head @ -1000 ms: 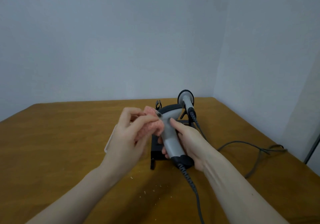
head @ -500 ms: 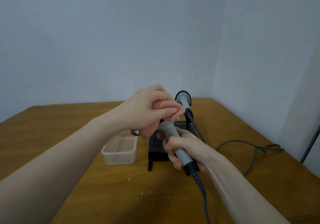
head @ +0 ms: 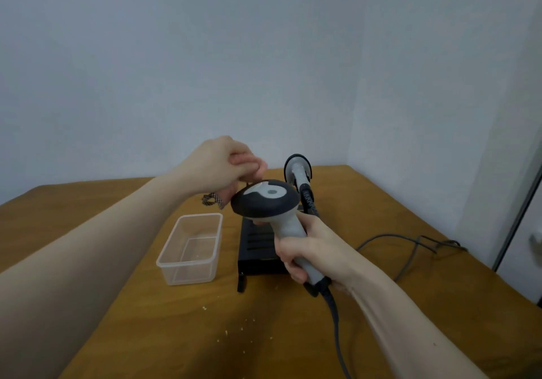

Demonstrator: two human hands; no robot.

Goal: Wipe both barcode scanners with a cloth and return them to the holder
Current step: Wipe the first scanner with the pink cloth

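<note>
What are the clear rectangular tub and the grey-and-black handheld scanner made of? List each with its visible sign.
Clear rectangular tub: apparently thin, glossy plastic; the table shows through its walls.
Grey-and-black handheld scanner, gripped by the right hand: probably moulded plastic, matte grey handle; the dark head rim looks smooth, possibly rubbery.

The left hand has lifted off the held scanner, uncovering its dark head, which now faces up and left. The pink cloth is balled up almost hidden inside the fingers.
</note>
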